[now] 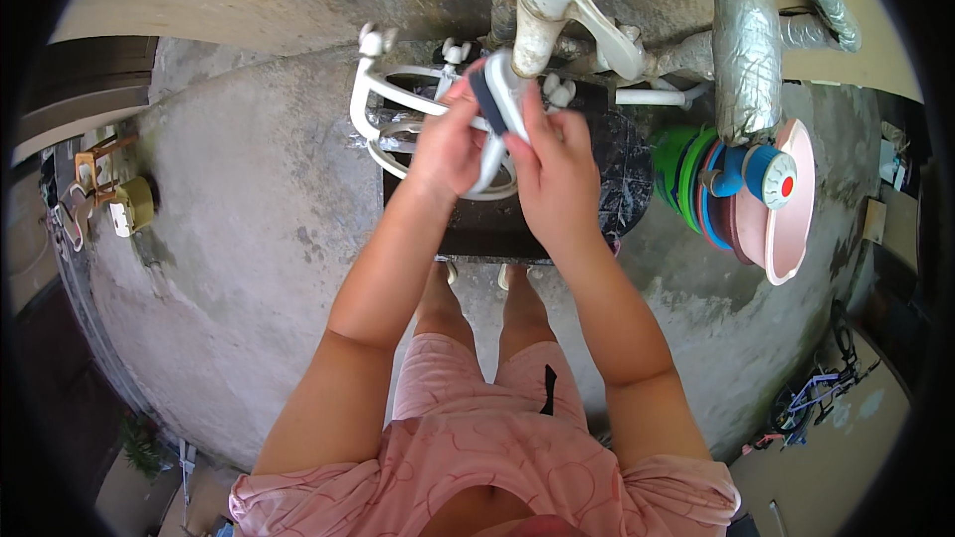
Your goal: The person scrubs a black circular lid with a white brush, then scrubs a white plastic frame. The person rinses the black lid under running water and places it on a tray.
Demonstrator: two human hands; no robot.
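Both my hands are raised under the spout of a white plastic tap (536, 41), around a white piece with a dark pad (504, 93) that resembles a scrub brush. My left hand (448, 145) grips it from the left. My right hand (556, 153) has its fingers on the right side; motion blurs them. Behind and below the hands, a white tubular frame with castors (363, 101) rests over a dark rectangular basin or slab (515, 242). The hands hide part of the frame, so whether the left fingers also touch it is unclear.
Foil-wrapped pipes (746, 37) run along the wall at the right. Stacked plastic basins (797, 209) stand beside a blue valve (746, 170). A yellow-green bucket (136, 205) and a wooden stool (91, 168) are far left. A bicycle (813, 395) leans at lower right.
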